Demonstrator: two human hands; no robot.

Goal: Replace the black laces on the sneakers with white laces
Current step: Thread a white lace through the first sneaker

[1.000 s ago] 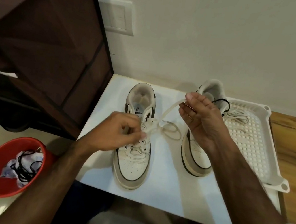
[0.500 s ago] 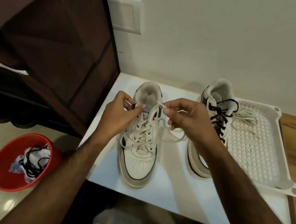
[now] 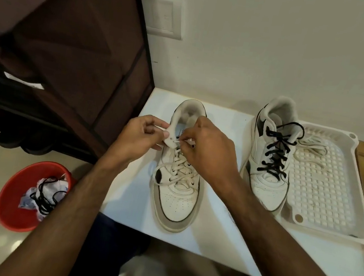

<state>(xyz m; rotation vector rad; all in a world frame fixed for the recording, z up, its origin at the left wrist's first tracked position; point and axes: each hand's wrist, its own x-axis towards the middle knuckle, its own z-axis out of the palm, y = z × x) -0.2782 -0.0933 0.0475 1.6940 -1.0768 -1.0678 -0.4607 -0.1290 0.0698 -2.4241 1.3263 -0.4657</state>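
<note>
Between the hands, the near sneaker (image 3: 177, 184) sits almost fully white-laced. Since a moment ago both have dropped to its collar: left hand (image 3: 140, 135) pinches the flap, right hand (image 3: 205, 148) grasps the lace tip (image 3: 177, 141) at the top eyelet. Right of them, the black-laced sneaker (image 3: 270, 155) waits.

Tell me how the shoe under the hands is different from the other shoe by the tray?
The near sneaker has white laces through its eyelets; the far sneaker has black ones. The left hand grips the near sneaker's collar while the right hand pinches a white lace tip at its top eyelet; nobody touches the far sneaker. The near sneaker lies mid-table, the far sneaker against the white tray. Both are white and point toward the person.
</note>
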